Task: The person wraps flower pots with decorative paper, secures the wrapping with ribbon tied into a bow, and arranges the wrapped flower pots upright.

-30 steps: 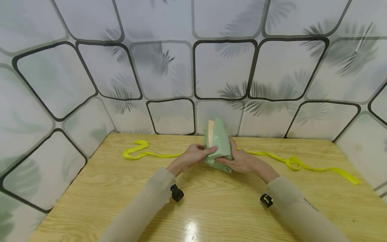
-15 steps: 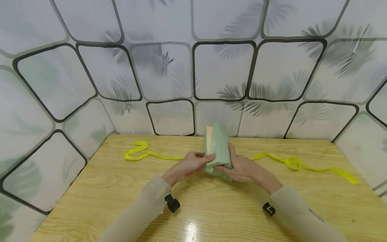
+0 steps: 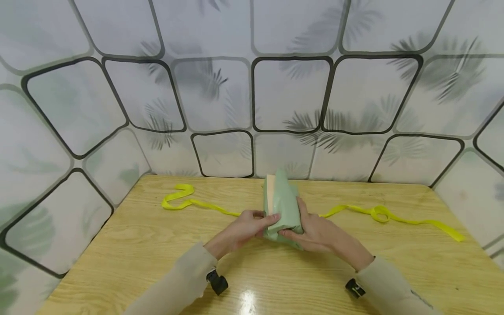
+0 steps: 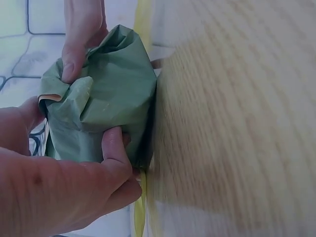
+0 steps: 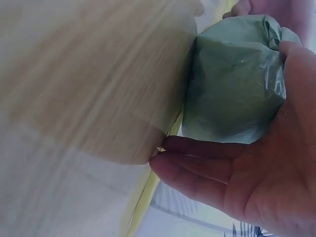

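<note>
A package wrapped in green paper (image 3: pixel 286 205) stands tilted at the middle of the wooden table, a pale peach strip (image 3: pixel 270 193) showing along its left side. My left hand (image 3: pixel 244 227) grips its near left side, thumb on top; the left wrist view shows fingers against the crumpled, folded paper end (image 4: pixel 113 84). From the right, my right hand (image 3: pixel 319 229) holds it, thumb at the near end and fingers along the side. A yellow ribbon (image 3: pixel 350 207) emerges on both sides of the package; its middle is hidden behind or under it.
The wooden table (image 3: pixel 149 249) reaches back to a patterned wall covering (image 3: pixel 291 94). Left of the package the ribbon's end (image 3: pixel 183 188) curls back on itself; toward the right it forms a small loop (image 3: pixel 380 213). Each forearm wears a black wrist camera (image 3: pixel 217 282).
Both hands have drawn the green package toward me, keeping their grip. The ribbon beside it has shifted nearer too, while its outer ends stay about where they were.
</note>
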Demonstrator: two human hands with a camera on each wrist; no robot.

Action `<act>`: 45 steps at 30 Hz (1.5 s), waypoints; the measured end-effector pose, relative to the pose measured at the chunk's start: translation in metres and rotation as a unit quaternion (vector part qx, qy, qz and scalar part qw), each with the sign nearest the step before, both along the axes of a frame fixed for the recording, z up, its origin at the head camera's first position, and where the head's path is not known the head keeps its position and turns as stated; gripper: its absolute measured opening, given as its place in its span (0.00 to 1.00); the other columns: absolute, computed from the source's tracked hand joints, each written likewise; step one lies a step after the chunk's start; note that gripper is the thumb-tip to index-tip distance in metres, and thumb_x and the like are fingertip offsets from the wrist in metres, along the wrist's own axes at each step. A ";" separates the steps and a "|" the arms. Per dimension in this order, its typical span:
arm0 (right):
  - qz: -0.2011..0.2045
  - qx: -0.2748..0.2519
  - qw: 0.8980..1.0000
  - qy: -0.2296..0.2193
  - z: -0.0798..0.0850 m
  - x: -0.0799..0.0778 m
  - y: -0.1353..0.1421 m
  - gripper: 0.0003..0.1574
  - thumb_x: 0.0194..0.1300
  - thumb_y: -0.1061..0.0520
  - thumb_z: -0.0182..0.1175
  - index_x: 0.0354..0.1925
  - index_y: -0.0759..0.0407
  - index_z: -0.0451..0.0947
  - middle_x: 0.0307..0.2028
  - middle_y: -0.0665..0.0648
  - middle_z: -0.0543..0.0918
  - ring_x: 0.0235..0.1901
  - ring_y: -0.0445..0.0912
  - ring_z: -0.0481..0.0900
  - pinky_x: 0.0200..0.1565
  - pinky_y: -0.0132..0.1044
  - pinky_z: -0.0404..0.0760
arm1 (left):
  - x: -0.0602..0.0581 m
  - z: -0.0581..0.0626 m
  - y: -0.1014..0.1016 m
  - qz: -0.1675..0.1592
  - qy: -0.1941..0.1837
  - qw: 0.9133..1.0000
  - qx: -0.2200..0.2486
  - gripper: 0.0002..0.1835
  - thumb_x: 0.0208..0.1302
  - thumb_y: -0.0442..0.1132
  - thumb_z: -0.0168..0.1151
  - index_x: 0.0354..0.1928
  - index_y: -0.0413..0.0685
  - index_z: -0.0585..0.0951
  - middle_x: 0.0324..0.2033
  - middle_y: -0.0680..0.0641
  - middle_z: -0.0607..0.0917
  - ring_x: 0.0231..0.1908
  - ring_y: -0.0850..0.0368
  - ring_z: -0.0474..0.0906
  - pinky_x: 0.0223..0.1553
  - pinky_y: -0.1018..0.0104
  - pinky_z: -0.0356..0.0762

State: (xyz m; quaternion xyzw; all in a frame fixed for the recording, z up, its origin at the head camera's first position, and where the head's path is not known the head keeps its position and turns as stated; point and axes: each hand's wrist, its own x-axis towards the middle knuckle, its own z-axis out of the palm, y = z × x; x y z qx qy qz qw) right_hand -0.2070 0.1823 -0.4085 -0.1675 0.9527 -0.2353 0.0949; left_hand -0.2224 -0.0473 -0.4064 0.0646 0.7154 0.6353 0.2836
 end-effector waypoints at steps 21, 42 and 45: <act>0.089 -0.009 0.935 0.343 0.009 0.012 -0.015 0.47 0.53 0.41 0.79 0.66 0.58 0.77 0.66 0.63 0.78 0.62 0.65 0.77 0.60 0.58 0.80 | 0.001 0.003 -0.015 -0.043 0.013 0.999 0.008 0.38 0.74 0.57 0.59 0.70 0.32 0.67 0.61 0.37 0.81 0.56 0.50 0.84 0.60 0.55 0.82; 0.087 0.046 0.948 0.303 0.021 0.018 -0.033 0.44 0.50 0.43 0.80 0.61 0.60 0.81 0.63 0.61 0.82 0.58 0.59 0.82 0.58 0.52 0.83 | -0.021 0.002 -0.123 0.017 0.298 0.837 -0.458 0.05 0.67 0.30 0.65 0.41 0.38 0.87 0.40 0.39 0.88 0.36 0.50 0.84 0.38 0.55 0.84; 0.084 0.043 0.946 0.309 0.021 0.017 -0.034 0.44 0.49 0.43 0.81 0.61 0.60 0.81 0.63 0.61 0.82 0.57 0.58 0.83 0.57 0.51 0.83 | -0.023 0.001 -0.131 0.036 0.306 0.825 -0.474 0.02 0.65 0.30 0.66 0.36 0.40 0.86 0.34 0.42 0.88 0.30 0.54 0.81 0.32 0.58 0.82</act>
